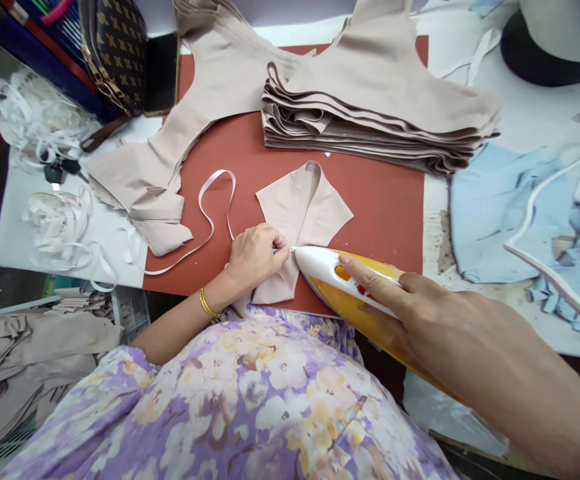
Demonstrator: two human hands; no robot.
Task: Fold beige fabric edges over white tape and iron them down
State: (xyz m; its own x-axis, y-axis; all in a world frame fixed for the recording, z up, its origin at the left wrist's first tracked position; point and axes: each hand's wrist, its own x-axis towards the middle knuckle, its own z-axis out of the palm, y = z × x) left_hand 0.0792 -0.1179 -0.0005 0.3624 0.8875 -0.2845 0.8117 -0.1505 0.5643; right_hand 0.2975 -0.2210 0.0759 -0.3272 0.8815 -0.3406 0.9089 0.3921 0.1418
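A beige fabric piece [290, 207] lies partly folded on the reddish-brown board [380, 207] in front of me. My left hand [257, 257] is closed over it, thumb and finger pinched on a narrow white tape [213, 213] that loops in from the left. Just right of those fingertips is the nose of a white and yellow clothes iron [340, 273], down on the fabric. My right hand [430, 320] is wrapped round the iron's handle, index finger stretched along its top. The iron's soleplate is hidden.
Stacked beige pieces [370, 120] sit at the back of the board, with more beige cloth [145, 173] at left. Tangled white tape [35, 117] lies far left near a patterned pouch [115, 53]. Light-blue cloth [495, 213] and a white cord [545, 180] are at right.
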